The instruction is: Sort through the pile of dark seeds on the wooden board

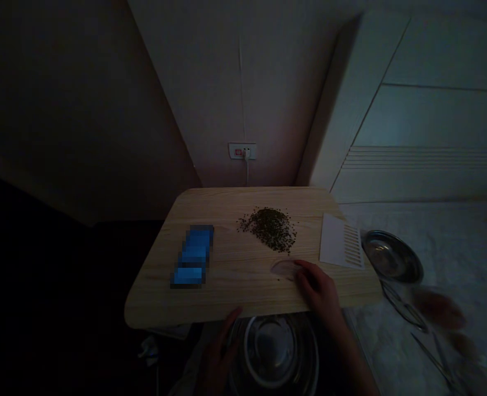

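Observation:
On the light wooden table (226, 297) lies a spread heap of small dark green seeds or beans (271, 225). My right hand (319, 289) is closed at the fingertips on the edge of a thin, see-through oval piece (283, 268), low against the tabletop in front of the heap. Its exact kind does not show in the dim light. Below the table's near edge is a shiny metal bowl (271, 352). My left hand (220, 355) grips the left side of its rim, one finger reaching up to the table edge; some fingers are in shadow.
A phone with a lit, blurred screen (193, 256) lies at the left. A white slotted board (341, 242) is at the right edge. Beyond it are another metal bowl (392, 256), scissors (433, 357) and a blurred hand-like shape (439, 311). A wall socket (242, 151) holds a plug.

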The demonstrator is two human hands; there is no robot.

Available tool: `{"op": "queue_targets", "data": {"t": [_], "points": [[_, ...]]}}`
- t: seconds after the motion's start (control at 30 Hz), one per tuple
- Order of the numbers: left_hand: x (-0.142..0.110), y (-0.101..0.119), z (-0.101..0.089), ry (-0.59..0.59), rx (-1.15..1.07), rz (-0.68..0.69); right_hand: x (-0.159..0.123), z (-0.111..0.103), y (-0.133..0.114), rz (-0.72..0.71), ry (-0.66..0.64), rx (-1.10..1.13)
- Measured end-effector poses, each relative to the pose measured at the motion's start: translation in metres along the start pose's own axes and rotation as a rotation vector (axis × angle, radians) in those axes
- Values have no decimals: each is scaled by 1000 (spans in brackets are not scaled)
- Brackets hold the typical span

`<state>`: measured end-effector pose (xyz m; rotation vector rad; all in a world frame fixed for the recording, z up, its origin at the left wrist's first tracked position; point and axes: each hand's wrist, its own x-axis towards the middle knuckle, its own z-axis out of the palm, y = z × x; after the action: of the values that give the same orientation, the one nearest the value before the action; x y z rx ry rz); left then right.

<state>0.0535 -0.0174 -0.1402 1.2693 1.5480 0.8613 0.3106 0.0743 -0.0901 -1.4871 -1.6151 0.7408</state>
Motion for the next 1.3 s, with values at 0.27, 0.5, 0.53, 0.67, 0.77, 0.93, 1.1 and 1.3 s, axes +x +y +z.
{"op": "queue_targets", "data": {"t": [0.27,0.5,0.53,0.67,0.77,0.93,1.1,1.3], "points": [[0,4,2,15,-10,33,-3,-10,-10,-166,-270,1],[-2,1,6,11,-70,21,-3,-12,-6,-105,-300,110],[-2,0,6,16,-81,31,-2,-12,-5,-82,-286,138],[-1,-2,5,23,-116,52,0,-11,-4,-13,-219,189],[-1,-1,4,1,-114,44,1,-11,-5,16,-181,200],[-1,0,-2,-7,-92,42,2,-8,1,60,-106,215],[-1,-2,-3,-9,-100,36,4,-5,9,68,-60,231],[1,-16,2,-19,-154,115,5,-6,5,43,-71,209]]}}
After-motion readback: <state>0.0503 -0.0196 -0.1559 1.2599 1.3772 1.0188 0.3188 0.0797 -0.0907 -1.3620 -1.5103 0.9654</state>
